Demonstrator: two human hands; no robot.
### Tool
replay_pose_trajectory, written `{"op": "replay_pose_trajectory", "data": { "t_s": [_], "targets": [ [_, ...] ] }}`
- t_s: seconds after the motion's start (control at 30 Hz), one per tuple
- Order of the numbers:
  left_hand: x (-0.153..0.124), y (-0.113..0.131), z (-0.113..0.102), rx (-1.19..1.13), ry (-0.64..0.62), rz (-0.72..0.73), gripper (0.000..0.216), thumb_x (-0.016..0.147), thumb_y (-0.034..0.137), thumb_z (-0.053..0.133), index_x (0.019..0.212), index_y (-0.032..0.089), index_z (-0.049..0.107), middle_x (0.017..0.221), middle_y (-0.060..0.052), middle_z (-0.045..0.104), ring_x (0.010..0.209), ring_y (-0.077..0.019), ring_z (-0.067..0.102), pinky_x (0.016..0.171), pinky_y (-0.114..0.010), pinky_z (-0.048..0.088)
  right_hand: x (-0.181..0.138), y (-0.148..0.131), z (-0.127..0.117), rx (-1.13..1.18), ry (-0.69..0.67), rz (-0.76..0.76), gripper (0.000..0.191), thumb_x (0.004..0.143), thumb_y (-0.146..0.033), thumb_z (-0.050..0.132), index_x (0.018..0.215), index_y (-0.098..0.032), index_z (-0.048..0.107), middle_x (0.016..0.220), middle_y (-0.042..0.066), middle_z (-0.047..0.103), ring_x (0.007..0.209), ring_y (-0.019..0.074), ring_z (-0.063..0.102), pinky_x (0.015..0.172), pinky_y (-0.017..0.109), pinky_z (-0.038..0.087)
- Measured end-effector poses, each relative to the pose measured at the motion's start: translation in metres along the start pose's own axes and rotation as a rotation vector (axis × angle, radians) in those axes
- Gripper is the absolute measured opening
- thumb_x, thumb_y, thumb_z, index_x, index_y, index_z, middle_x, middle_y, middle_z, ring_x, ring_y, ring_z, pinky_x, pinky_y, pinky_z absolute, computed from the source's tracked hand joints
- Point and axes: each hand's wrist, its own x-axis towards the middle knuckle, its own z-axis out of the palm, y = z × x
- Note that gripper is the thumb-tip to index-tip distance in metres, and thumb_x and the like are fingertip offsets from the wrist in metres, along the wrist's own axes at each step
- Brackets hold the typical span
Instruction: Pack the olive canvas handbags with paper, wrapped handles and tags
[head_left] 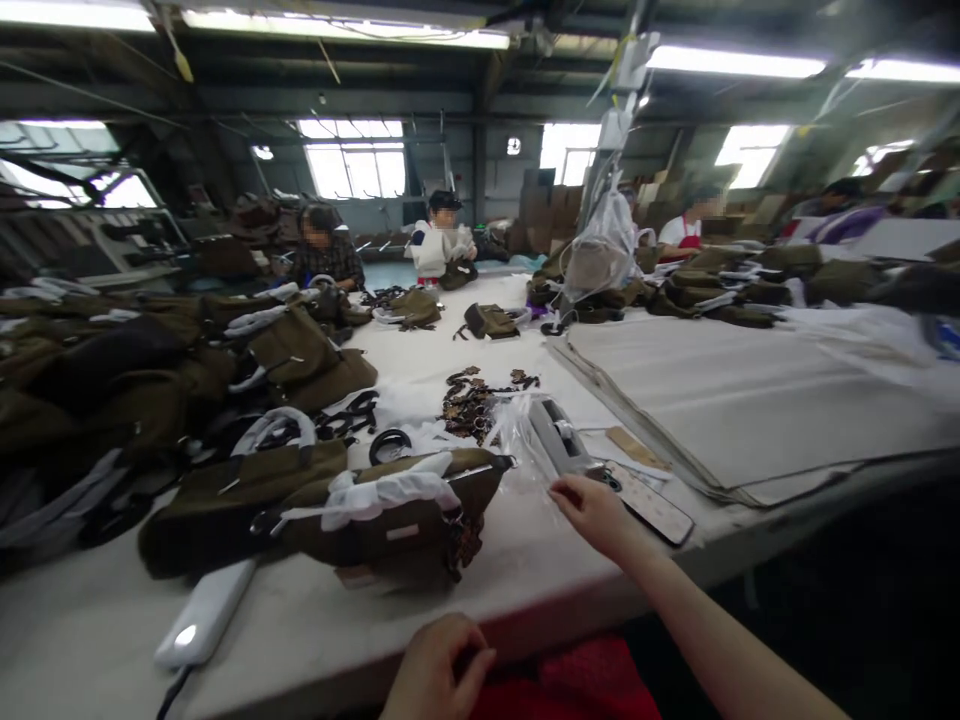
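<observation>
My right hand (596,512) reaches over the table, its fingertips pinched at the edge of a clear plastic bag (519,432). That bag lies beside a grey tape dispenser (559,437). Under my right wrist is a phone in a light patterned case (654,503). Low at the table's front edge, my left hand (441,665) is loosely curled, thumb apart from the fingers, with nothing visible in it. Just beyond it sits an olive bag (375,535) with white wrapping (394,493) on its handle and brown charms (465,545) hanging from its right side.
Olive bags (150,370) are heaped along the left. A pile of brown charms (469,405) lies mid-table near a black ring roll (389,446). A white corded device (206,615) is at front left. Layered pale sheets (750,390) cover the right. Several people sit beyond.
</observation>
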Motion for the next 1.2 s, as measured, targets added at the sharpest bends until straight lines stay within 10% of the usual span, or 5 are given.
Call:
{"op": "replay_pose_trajectory", "data": {
  "t_s": [0.17,0.3,0.8,1.0,1.2],
  "targets": [
    [-0.006,0.003,-0.008,-0.023,-0.012,-0.089,0.013,0.082,0.025,0.059,0.078,0.019,0.069,0.079,-0.005,0.071,0.076,-0.0191,0.064,0.070,-0.027,0.042,0.037,-0.022,0.031,-0.383,0.020,0.140,0.028,0.092,-0.023,0.048,0.115,-0.013,0.061,0.113,0.017,0.068,0.099,0.0259,0.067,0.080,0.032,0.047],
    [-0.014,-0.003,-0.013,-0.027,-0.010,-0.147,0.014,0.082,0.026,0.058,0.080,0.018,0.070,0.081,-0.006,0.072,0.078,-0.0197,0.064,0.072,-0.028,0.042,0.055,-0.011,0.037,-0.518,-0.058,0.298,0.022,0.089,-0.010,0.045,0.102,-0.008,0.063,0.091,0.019,0.071,0.084,0.0284,0.071,0.070,0.035,0.049],
    [-0.009,-0.009,-0.018,-0.040,-0.072,-0.210,0.016,0.078,0.030,0.064,0.085,0.020,0.075,0.086,-0.006,0.074,0.081,-0.0197,0.064,0.074,-0.028,0.042,0.058,-0.027,0.018,-0.569,-0.120,0.111,0.016,0.086,-0.018,0.052,0.090,-0.015,0.068,0.092,0.018,0.071,0.089,0.0315,0.068,0.075,0.039,0.048],
    [0.005,-0.043,-0.022,-0.139,-0.049,-0.360,0.022,0.079,0.030,0.062,0.088,0.016,0.077,0.084,-0.007,0.074,0.079,-0.0200,0.064,0.068,-0.026,0.043,0.157,-0.082,0.024,-0.226,-0.098,-0.133,0.029,0.090,-0.036,0.052,0.107,-0.019,0.068,0.110,0.010,0.069,0.099,0.0245,0.063,0.087,0.034,0.045],
    [0.018,-0.077,-0.026,-0.337,-0.071,-0.370,0.020,0.082,0.041,0.067,0.087,0.023,0.075,0.083,-0.002,0.073,0.080,-0.0199,0.065,0.068,-0.028,0.049,0.264,-0.112,0.105,-0.013,-0.358,-0.161,0.023,0.084,-0.025,0.060,0.100,-0.018,0.075,0.095,0.005,0.076,0.088,0.0182,0.068,0.079,0.026,0.050]
  ]
}}
